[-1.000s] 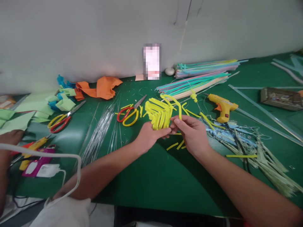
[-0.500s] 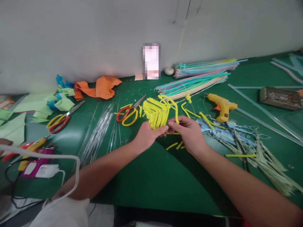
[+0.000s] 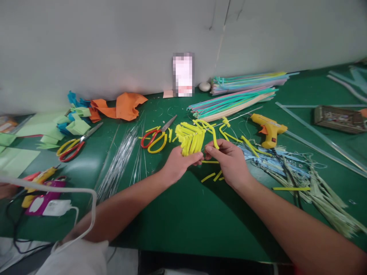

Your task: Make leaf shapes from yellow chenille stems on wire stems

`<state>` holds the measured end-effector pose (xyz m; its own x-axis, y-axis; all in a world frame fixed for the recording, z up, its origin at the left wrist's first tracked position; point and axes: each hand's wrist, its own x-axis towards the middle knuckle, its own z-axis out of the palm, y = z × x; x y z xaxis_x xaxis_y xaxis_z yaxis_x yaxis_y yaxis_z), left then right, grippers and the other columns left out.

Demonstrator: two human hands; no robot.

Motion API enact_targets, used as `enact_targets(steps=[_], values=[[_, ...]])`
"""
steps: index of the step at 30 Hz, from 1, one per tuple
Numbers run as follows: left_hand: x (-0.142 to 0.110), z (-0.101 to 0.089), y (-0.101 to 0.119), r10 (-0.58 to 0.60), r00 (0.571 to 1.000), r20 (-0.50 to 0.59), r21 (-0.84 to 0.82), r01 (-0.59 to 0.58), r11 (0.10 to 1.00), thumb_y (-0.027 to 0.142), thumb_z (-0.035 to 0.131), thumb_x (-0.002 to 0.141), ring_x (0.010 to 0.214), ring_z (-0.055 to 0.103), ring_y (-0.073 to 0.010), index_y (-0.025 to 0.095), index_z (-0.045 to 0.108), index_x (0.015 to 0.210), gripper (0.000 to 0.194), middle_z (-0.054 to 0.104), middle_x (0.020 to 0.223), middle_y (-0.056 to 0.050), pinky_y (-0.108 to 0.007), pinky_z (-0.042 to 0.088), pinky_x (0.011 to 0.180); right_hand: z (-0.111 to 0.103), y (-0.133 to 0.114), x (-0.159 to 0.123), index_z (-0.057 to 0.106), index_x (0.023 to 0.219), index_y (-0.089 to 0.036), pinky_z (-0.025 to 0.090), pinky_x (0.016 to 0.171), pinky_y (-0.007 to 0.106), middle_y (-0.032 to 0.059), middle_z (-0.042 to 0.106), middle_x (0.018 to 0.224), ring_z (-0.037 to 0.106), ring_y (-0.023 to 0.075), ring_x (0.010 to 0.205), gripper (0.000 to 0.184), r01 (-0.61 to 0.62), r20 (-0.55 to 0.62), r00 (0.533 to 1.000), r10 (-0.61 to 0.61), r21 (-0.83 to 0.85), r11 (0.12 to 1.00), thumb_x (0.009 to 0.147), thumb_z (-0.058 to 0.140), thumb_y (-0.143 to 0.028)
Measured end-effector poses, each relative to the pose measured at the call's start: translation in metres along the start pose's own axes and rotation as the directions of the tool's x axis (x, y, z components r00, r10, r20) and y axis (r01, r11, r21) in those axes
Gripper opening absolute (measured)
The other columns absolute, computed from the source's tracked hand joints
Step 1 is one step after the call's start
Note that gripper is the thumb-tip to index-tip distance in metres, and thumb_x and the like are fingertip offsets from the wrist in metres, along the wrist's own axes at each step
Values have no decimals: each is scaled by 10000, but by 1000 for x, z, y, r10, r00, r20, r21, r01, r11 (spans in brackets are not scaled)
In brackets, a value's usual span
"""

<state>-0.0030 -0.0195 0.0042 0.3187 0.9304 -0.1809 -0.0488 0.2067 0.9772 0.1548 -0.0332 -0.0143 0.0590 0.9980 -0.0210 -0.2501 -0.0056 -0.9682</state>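
Observation:
My left hand [image 3: 182, 162] is closed around the lower end of a yellow piece [image 3: 190, 137] made of pipe cleaners laid side by side in slanting rows. To its right, my right hand [image 3: 228, 158] pinches thumb against forefinger at the low end of a curved yellow pipe cleaner [image 3: 213, 135], which arches over from the top of the piece. A narrow gap separates the fingertips of both hands. Short yellow pipe cleaner offcuts [image 3: 208, 177] lie on the table below. Red-and-yellow-handled scissors [image 3: 156, 139] rest left of the piece.
Bundles of coloured pipe cleaners [image 3: 235, 100], a phone [image 3: 183, 74] and orange paper [image 3: 129, 106] line the wall. A yellow glue gun [image 3: 269, 130] lies right, thin wires [image 3: 122, 156] left. Another person's hand [image 3: 8, 190] is at the left edge, near a purple power strip [image 3: 48, 194].
My right hand has shifted slightly right, widening the gap to my left hand. At the far left, the other person's hand has moved down toward the red-handled tool, and light green paper there has shifted.

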Motion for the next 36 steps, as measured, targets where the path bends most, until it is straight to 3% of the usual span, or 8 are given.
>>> enact_targets(steps=[5, 12, 15, 19, 24, 28, 32, 36], values=[[2, -4, -1, 2, 1000, -14, -76, -3, 997, 412, 721, 732, 589, 606, -118, 122, 667, 869, 325, 698, 785, -57, -266, 484, 587, -2, 0, 1, 689, 755, -205, 521, 640, 256, -16, 662, 711, 606, 104, 620, 123, 16, -5, 1000, -16, -31, 999, 737, 756, -307], [5, -7, -3, 54, 996, -72, 14, -53, 998, 323, 734, 724, 580, 606, -107, 130, 680, 799, 215, 695, 733, -31, -246, 488, 583, -2, 1, 0, 705, 860, -214, 527, 636, 278, -11, 676, 744, 607, 111, 602, 206, 9, -18, 1000, -9, -25, 1000, 710, 780, -334], [6, -10, -2, 107, 990, -94, 70, -101, 992, 318, 728, 734, 598, 614, -110, 141, 690, 793, 191, 712, 741, -32, -246, 496, 600, -2, 1, 1, 705, 943, -224, 514, 633, 283, -7, 674, 760, 608, 112, 602, 227, 59, -68, 996, -57, 34, 998, 774, 728, -373], [7, -15, -2, 132, 984, -121, 131, -116, 985, 317, 722, 746, 645, 640, -135, 142, 700, 838, 199, 736, 792, -53, -263, 507, 614, -3, 1, 3, 709, 881, -217, 483, 602, 268, -4, 653, 727, 601, 109, 603, 181, 133, -188, 975, -116, 84, 987, 853, 639, -381], [11, -16, -6, 163, 980, -110, 88, -154, 984, 298, 760, 710, 889, 696, -218, 158, 690, 995, 325, 743, 1034, -86, -341, 550, 772, -5, 0, 5, 718, 888, -215, 463, 556, 257, -2, 654, 740, 578, 94, 555, 198, 151, -251, 959, -134, 52, 987, 899, 579, -357], [15, -19, -10, 220, 962, -161, -35, -229, 973, 351, 791, 696, 1020, 671, -243, 179, 672, 1049, 410, 712, 1129, -83, -395, 522, 915, -6, 1, 5, 718, 904, -210, 461, 547, 257, -1, 649, 729, 574, 95, 545, 195, 145, -210, 969, -133, 45, 988, 906, 574, -342], [19, -26, -8, 265, 938, -224, -97, -292, 951, 439, 715, 783, 953, 674, -232, 181, 635, 1089, 409, 695, 1094, -90, -400, 530, 868, -5, 0, 4, 719, 904, -204, 462, 544, 252, 0, 640, 704, 578, 101, 562, 200, 124, -172, 979, -113, 54, 991, 906, 575, -343], [22, -37, 0, 355, 887, -296, -28, -380, 925, 450, 692, 810, 843, 661, -170, 204, 626, 1132, 411, 689, 1022, -59, -318, 526, 770, -5, -2, 4, 721, 900, -206, 421, 488, 235, -18, 585, 619, 527, 89, 507, 213, 105, -161, 982, -96, 49, 993, 909, 569, -355]])
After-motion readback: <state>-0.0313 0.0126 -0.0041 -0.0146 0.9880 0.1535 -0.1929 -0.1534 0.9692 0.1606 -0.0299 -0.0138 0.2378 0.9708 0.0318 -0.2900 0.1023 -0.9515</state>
